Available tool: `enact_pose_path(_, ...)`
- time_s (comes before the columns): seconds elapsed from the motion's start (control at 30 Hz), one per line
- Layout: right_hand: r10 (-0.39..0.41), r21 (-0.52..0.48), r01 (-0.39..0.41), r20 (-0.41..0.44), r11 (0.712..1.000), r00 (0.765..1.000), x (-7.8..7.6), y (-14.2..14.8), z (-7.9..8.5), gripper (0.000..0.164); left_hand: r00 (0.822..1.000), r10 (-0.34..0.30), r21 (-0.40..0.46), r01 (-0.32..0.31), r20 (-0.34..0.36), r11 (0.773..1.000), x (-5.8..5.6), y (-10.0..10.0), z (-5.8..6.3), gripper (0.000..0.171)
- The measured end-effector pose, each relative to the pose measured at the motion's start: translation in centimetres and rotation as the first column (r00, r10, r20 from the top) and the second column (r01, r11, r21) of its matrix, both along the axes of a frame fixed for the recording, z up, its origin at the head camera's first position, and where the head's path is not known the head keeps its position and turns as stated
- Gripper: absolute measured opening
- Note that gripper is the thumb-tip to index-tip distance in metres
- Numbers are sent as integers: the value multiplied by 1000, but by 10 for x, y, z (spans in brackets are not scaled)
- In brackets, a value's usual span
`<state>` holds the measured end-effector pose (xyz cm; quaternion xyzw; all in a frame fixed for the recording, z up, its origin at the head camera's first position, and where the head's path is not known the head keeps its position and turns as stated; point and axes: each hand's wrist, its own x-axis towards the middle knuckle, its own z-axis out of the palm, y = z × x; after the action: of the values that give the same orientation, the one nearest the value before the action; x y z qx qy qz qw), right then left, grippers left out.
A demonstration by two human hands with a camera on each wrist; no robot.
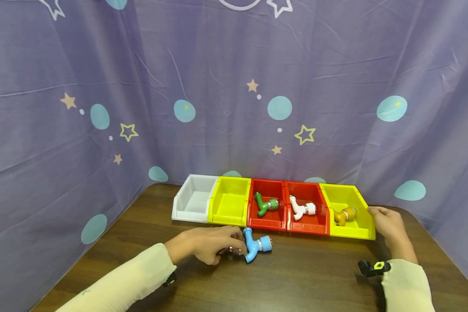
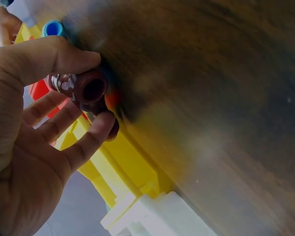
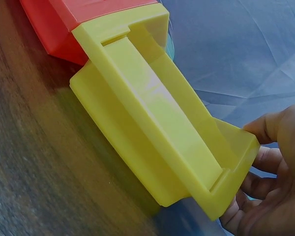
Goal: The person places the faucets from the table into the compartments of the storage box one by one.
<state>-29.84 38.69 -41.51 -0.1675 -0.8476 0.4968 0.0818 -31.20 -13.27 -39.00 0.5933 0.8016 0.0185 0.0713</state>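
My left hand (image 1: 214, 243) pinches a dark maroon tap (image 2: 91, 88) between thumb and fingers, low over the table. In the head view most of this tap is hidden behind the fingers. Just right of it, a light blue tap (image 1: 253, 245) lies on the wood. At the far right, my right hand (image 1: 388, 223) grips the outer side wall of a yellow bin (image 3: 152, 103), with fingertips at its rim. Inside that bin is a mustard-yellow tap (image 1: 344, 216).
Left of the yellow bin, the row runs on with two red bins holding a white tap (image 1: 301, 209) and a green tap (image 1: 264, 204), then another yellow bin (image 1: 230, 201) and a white bin (image 1: 195, 199). A purple curtain (image 1: 226, 108) hangs behind the wooden table (image 1: 296, 277).
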Motion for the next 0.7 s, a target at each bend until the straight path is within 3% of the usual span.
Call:
enact_pose_path(0.5, -4, -5, 4, 5, 1000, 1000, -1, 1, 0, 65, 999, -8, 37, 6, 45, 999, 12, -2, 12, 67)
enact_pose_path(0.7, -2, -7, 2, -1, 1000, 1000, -1, 1, -2, 65, 999, -8, 58, 11, -50, 998, 12, -4, 23, 68)
